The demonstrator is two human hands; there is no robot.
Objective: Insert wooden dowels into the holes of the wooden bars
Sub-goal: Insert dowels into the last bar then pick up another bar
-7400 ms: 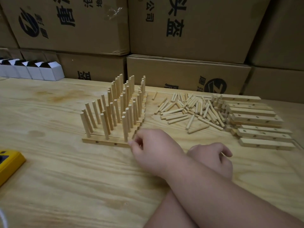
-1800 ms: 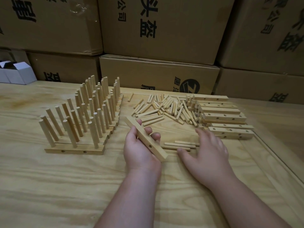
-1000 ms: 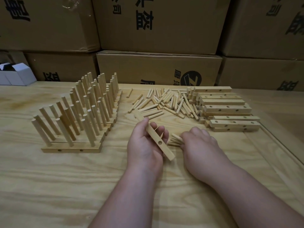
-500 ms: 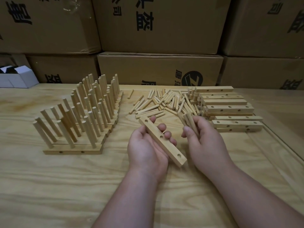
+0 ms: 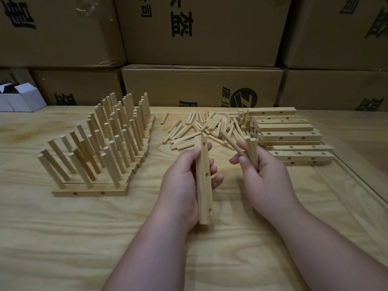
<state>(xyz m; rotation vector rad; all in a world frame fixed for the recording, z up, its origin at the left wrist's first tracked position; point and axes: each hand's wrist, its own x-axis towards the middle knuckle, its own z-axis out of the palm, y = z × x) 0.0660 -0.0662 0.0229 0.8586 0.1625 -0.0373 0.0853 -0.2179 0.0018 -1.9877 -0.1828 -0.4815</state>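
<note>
My left hand [image 5: 182, 181] grips a wooden bar [image 5: 203, 185] above the table, held nearly lengthwise away from me, its three empty holes facing right. Close to its right, my right hand [image 5: 264, 177] holds a few wooden dowels [image 5: 252, 152], their ends sticking up past my fingers. Bar and dowels are apart. A heap of loose dowels [image 5: 201, 127] lies on the table behind my hands. A stack of empty bars [image 5: 289, 137] sits at the right. At the left stand several bars filled with upright dowels [image 5: 100, 143].
The wooden table [image 5: 63, 238] runs wide in front of me, with a raised lip at the right [image 5: 361, 185]. Cardboard boxes [image 5: 201, 87] form a wall along the back. Small white boxes [image 5: 19, 99] sit at the far left.
My left hand has turned the bar from a diagonal to nearly straight away from me. My right hand, holding the dowels picked up a second ago, has drifted slightly right and up.
</note>
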